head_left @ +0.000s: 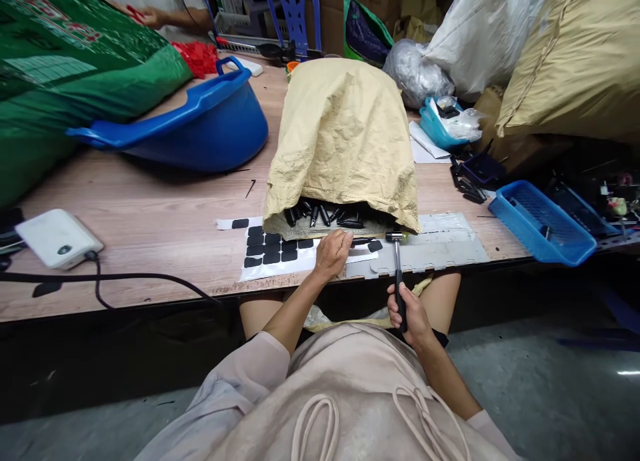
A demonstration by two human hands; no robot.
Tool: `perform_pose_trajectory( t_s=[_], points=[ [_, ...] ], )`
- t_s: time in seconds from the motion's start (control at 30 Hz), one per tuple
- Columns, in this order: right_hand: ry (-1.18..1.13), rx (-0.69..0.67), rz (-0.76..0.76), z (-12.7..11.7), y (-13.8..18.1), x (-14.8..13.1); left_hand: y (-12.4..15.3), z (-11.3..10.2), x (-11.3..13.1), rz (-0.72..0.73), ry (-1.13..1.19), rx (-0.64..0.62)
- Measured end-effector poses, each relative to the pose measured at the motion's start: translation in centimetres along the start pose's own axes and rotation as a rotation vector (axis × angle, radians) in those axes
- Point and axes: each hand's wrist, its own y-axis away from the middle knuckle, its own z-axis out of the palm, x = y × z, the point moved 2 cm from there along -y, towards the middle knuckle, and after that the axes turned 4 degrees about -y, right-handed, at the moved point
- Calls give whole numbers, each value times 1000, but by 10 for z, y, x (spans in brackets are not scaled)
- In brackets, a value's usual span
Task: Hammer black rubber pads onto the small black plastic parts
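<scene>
My right hand (411, 314) is wrapped round the black handle of a small hammer (398, 261), whose head rests low over the grey board at the table's front edge. My left hand (333, 253) is closed on a slim black pen-like piece (364, 242) that points right toward the hammer head. Just beyond both hands lies a tan woven sack (345, 134), its mouth facing me with several black pen-like pieces (324, 214) inside. Left of my left hand is a white sheet (260, 269) with rows of black rounded-square pads (271, 248).
A blue basin (200, 124) and a green sack (90, 68) stand at left. A white box (60, 238) with a cable sits nearer. At right are a blue basket (543, 221) and a turquoise basket (443, 124). Another person's hand (150, 16) shows at the far left.
</scene>
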Motion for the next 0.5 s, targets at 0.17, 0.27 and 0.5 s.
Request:
perform_pose_trajectory(
  t_s=[0.17, 0.27, 0.5],
  points=[
    [-2, -6, -8, -1, -1, 2, 21, -8, 7, 108, 7, 40],
    [-2, -11, 1, -1, -2, 3, 62, -6, 10, 294, -25, 17],
    [13, -22, -9, -1, -2, 4, 125, 39, -19, 113, 22, -291]
  ],
)
